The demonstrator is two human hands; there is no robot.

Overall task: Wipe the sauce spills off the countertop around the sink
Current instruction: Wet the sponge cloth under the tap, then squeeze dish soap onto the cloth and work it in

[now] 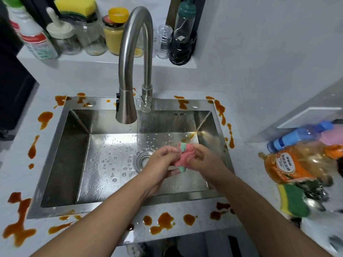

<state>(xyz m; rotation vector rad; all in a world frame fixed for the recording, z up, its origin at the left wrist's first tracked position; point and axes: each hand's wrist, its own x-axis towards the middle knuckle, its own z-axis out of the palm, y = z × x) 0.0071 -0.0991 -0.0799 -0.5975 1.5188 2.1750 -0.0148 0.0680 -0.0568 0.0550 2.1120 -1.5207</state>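
Over the steel sink (70, 160), a bunched pink and green cloth (183, 156) is held between the left grip (161, 162) and the right grip (203, 159), both clenched round it near the drain (143, 160). Brown sauce spills (164, 220) are spread on the white counter (246, 160) all around the sink's rim.

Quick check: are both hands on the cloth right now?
Touching. The head view shows the left hand and right hand both gripping the bunched cloth over the sink.
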